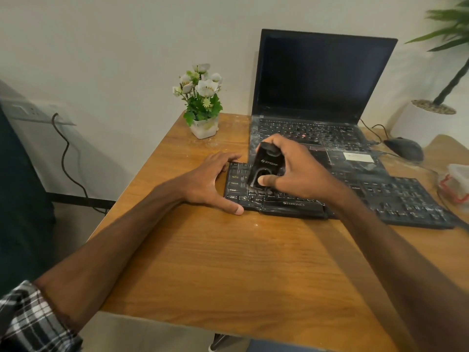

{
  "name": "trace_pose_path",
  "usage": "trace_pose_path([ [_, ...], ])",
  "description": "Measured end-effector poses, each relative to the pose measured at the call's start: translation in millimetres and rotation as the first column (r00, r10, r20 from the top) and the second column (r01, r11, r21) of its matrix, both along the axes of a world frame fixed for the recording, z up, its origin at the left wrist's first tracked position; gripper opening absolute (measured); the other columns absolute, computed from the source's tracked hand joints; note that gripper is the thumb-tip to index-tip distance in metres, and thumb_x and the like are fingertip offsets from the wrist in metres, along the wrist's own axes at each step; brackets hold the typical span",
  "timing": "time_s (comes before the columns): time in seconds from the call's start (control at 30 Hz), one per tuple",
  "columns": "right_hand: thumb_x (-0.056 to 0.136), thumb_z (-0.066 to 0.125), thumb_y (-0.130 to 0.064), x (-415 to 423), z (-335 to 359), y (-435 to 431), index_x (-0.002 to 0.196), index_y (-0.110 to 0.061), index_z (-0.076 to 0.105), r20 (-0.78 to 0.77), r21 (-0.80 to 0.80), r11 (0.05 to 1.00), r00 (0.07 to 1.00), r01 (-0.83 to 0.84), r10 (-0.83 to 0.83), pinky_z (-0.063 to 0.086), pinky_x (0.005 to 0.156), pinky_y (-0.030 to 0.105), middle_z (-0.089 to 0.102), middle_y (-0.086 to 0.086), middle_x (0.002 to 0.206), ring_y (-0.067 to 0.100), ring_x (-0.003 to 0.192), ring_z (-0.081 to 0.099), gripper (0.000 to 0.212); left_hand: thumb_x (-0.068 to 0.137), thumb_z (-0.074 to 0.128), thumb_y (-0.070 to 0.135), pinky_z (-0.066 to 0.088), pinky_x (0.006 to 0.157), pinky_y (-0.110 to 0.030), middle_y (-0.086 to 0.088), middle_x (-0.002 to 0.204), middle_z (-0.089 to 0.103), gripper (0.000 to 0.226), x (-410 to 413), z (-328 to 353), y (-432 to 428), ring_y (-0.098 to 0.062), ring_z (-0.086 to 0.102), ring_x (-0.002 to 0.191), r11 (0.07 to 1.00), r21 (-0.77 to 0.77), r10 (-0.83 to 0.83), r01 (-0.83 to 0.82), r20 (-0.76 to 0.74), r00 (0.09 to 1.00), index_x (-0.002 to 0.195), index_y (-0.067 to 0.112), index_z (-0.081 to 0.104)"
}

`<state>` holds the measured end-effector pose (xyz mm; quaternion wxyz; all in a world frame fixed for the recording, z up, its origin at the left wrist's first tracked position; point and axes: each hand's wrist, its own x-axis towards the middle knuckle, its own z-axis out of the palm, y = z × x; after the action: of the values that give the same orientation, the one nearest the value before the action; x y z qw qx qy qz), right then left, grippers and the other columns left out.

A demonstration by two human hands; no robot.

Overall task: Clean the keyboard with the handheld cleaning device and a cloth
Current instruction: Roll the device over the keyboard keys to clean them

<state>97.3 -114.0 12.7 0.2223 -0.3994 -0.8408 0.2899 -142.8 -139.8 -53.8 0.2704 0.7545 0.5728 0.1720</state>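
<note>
Wood-grain brown tabletop point(228, 262), speckled with pale dust. Checked black-and-white sleeve point(30, 321) at the near left corner. Left hand point(205, 181) lies spread against the left end of the dusty black full-size keyboard point(396, 199): thumb tip at the front corner, fingers at the far corner, nothing grasped. Right hand point(297, 168) wraps the black handheld cleaning device point(266, 163), which is tilted with its bristled base down on the keyboard's left-hand keys. Just behind: open black laptop point(322, 74), screen dark. Left of it, white pot of white flowers point(204, 127). Right, black mouse point(404, 148).
</note>
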Motion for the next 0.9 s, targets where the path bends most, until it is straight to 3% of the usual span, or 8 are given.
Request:
trace_pose_path([
  [0.2, 0.076, 0.084, -0.011, -15, -9, -4, 0.124, -0.020, 0.049, -0.043, 0.052, 0.998, 0.999, 0.022, -0.020, 0.056, 0.071, 0.021, 0.058, -0.010, 0.105, 0.007, 0.095, 0.061, 0.060, 0.045, 0.083, 0.080, 0.033, 0.117, -0.036, 0.016, 0.154, 0.025, 0.143, -1, -2, 2, -0.008, 0.029, 0.139, 1.000, 0.014, 0.003, -0.003, -0.014, 1.000, 0.163, 0.034, 0.016],
  [0.33, 0.076, 0.084, -0.012, -23, -15, -8, 0.125, -0.021, 0.048, -0.070, 0.076, 0.996, 0.997, 0.041, -0.036, 0.057, 0.077, 0.024, 0.061, -0.007, 0.108, 0.010, 0.098, 0.062, 0.061, 0.047, 0.082, 0.079, 0.031, 0.116, -0.033, 0.020, 0.149, 0.027, 0.141, 1, -2, 2, -0.005, 0.028, 0.136, 1.000, 0.023, -0.001, 0.002, -0.014, 1.000, 0.163, 0.032, 0.017],
  [0.57, 0.078, 0.082, -0.010, 3, -4, -3, 0.124, -0.021, 0.053, -0.322, -0.123, 0.983, 0.932, 0.135, -0.169, 0.052, 0.066, 0.009, 0.063, -0.012, 0.109, -0.002, 0.096, 0.063, 0.056, 0.047, 0.083, 0.080, 0.032, 0.117, -0.035, 0.015, 0.156, 0.026, 0.141, -1, -3, 4, -0.007, 0.028, 0.140, 1.000, 0.013, -0.009, 0.009, -0.021, 1.000, 0.163, 0.035, 0.017],
  [0.77, 0.075, 0.084, -0.008, 43, 21, 10, 0.125, -0.020, 0.053, -0.095, -0.031, 0.992, 0.988, 0.122, -0.125, 0.051, 0.070, 0.014, 0.062, -0.010, 0.107, 0.003, 0.096, 0.063, 0.060, 0.048, 0.084, 0.078, 0.034, 0.118, -0.036, 0.020, 0.148, 0.027, 0.139, -1, -2, 2, -0.006, 0.031, 0.136, 1.000, 0.007, -0.011, 0.011, -0.012, 1.000, 0.163, 0.035, 0.018],
  [0.9, 0.074, 0.086, -0.010, 40, 13, 13, 0.122, -0.021, 0.054, 0.079, -0.026, 0.997, 0.994, 0.078, -0.076, 0.059, 0.081, 0.033, 0.065, -0.004, 0.109, 0.013, 0.099, 0.066, 0.059, 0.049, 0.085, 0.078, 0.036, 0.118, -0.038, 0.020, 0.146, 0.029, 0.138, -2, -2, 1, -0.006, 0.032, 0.134, 1.000, -0.003, -0.005, 0.005, -0.012, 1.000, 0.163, 0.036, 0.018],
])
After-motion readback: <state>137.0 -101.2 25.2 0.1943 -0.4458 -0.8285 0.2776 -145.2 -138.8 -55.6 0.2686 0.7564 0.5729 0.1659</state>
